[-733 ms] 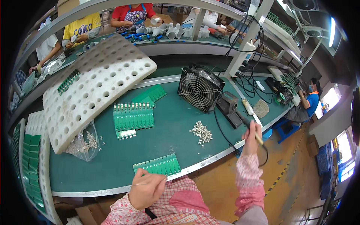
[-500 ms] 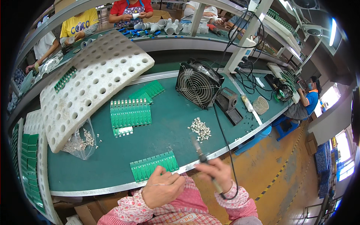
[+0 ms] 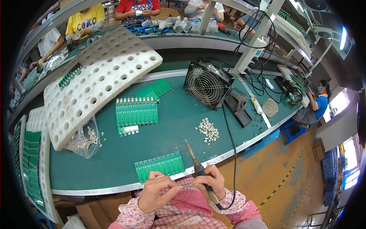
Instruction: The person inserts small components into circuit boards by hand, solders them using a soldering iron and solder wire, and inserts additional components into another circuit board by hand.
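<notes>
My right hand (image 3: 212, 181) grips a soldering iron (image 3: 198, 168) by its dark handle, its tip pointing up and away over the table's front edge. In my left hand (image 3: 157, 192) a thin solder wire (image 3: 187, 186) is pinched. The wire spans the gap to the fingers of my right hand, which seem to touch its other end. Just beyond my left hand lies a green circuit board panel (image 3: 160, 166) at the table edge, apart from the iron's tip. A heap of small white components (image 3: 207, 130) sits beyond the iron.
Stacked green boards (image 3: 136, 114) lie mid-table. A perforated foam slab (image 3: 103, 78) leans over a bag of components (image 3: 85, 142). A black fan (image 3: 207, 84) and an iron stand (image 3: 237, 107) are at the back. The iron's cable (image 3: 230, 141) crosses the front edge. Co-workers sit opposite and right.
My right hand has brought the iron left and closer to my left hand; its fingers now meet the wire. My left hand has turned slightly. The whole view has shifted a little.
</notes>
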The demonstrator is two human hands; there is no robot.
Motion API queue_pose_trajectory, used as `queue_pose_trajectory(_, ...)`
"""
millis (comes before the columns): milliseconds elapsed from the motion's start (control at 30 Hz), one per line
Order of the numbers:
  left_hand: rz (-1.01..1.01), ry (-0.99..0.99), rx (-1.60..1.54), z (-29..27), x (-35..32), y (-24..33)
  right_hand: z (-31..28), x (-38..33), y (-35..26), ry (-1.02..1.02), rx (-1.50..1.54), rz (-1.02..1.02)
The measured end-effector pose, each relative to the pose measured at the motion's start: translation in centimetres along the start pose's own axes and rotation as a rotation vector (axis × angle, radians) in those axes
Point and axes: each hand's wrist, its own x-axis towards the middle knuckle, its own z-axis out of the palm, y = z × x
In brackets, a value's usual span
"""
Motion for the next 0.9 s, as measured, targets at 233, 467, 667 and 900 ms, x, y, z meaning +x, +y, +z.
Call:
queue_pose_trajectory(233, -0.045, 0.165, 0.256, -0.3, 0.6, -0.1, -1.5, 0.6, 1.0, 0.079, -0.041, 0.111)
queue_pose_trajectory(467, 0.082, 0.169, 0.424, 0.8, 1.4, -0.9, -3.0, -0.8, 0.6, 0.213, 0.321, 0.461)
queue_pose_trajectory(667, 0.139, 0.117, 0.458, 1.2, 1.5, -1.6, -2.8, -1.6, 0.7, 0.189, 0.408, 0.529)
queue_pose_trajectory(900, 0.121, 0.113, 0.48, 1.3, 1.5, -1.8, -2.7, -2.4, 1.3, 0.146, 0.399, 0.528)
